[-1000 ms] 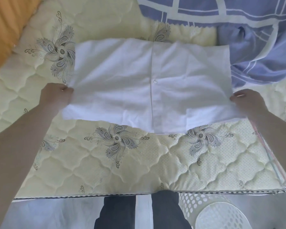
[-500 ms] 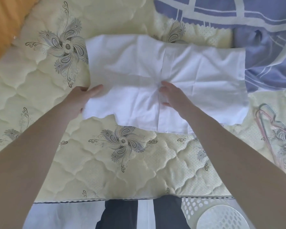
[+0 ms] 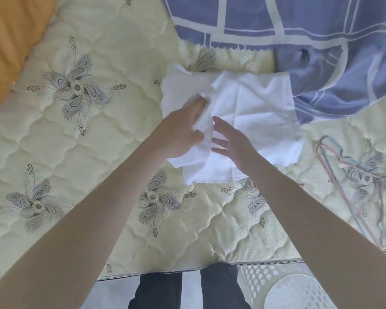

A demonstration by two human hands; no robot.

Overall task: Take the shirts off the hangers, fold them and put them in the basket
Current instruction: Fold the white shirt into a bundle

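**White shirt part-folded; hangers bare; basket near right**

White shirt [image 3: 250,112]: plain and creased, lying on the quilted mattress [image 3: 94,148], centre-far. The right part lies flat and roughly rectangular. The left part is lifted, bunched and doubled toward the middle. The left hand [image 3: 178,132] grips this fold with its fingers tucked into the cloth. The right hand [image 3: 232,143] is over the near middle with fingers straight; contact unclear.

Hangers [image 3: 352,170]: thin, pink and pale blue, bare. They lie flat in a loose pile on the mattress, right of the shirt and just apart from it.

Basket [image 3: 256,275]: white perforated plastic, below the mattress's near edge at near right, cut off by the frame. Contents not discernible.
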